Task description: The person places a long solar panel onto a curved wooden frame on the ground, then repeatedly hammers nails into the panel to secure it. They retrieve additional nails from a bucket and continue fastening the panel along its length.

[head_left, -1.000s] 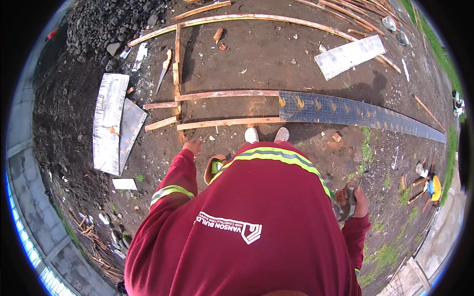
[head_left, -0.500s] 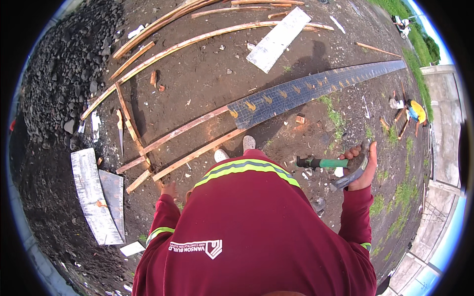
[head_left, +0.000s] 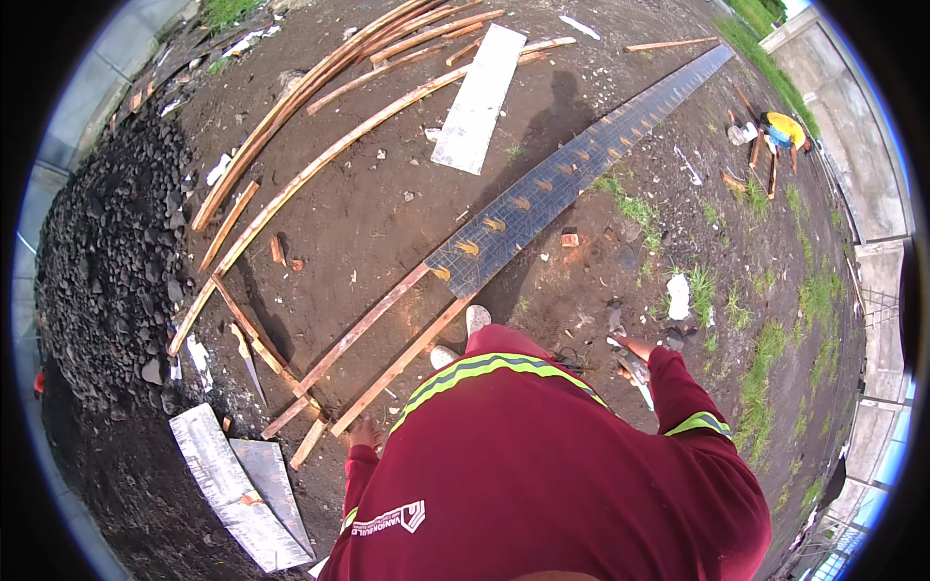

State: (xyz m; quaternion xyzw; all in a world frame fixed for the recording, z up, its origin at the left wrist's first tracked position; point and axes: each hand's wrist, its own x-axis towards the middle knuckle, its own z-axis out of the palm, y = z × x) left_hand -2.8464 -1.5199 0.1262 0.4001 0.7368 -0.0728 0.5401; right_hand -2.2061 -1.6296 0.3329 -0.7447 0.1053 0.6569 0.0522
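My right hand (head_left: 635,352) is closed round a grey metal hammer (head_left: 636,376), beside my right hip, its handle mostly hidden. My left hand (head_left: 363,434) hangs by my left side, fingers loose and empty, near the lower end of a wooden batten (head_left: 392,370). A second batten (head_left: 358,336) runs parallel to it toward a long dark patterned panel (head_left: 528,208). A crosspiece (head_left: 254,334) meets the battens at the left, with a handsaw (head_left: 250,363) lying next to it.
Long timber strips (head_left: 291,116) and a white board (head_left: 478,97) lie ahead. A gravel pile (head_left: 97,261) is at the left, pale sheets (head_left: 232,489) at lower left. A person in yellow (head_left: 783,128) is bent over at upper right, near a concrete wall (head_left: 852,145).
The view has swung toward the right, so the panel now runs steeply to the upper right. My right hand with the hammer rose, then dropped nearer my hip.
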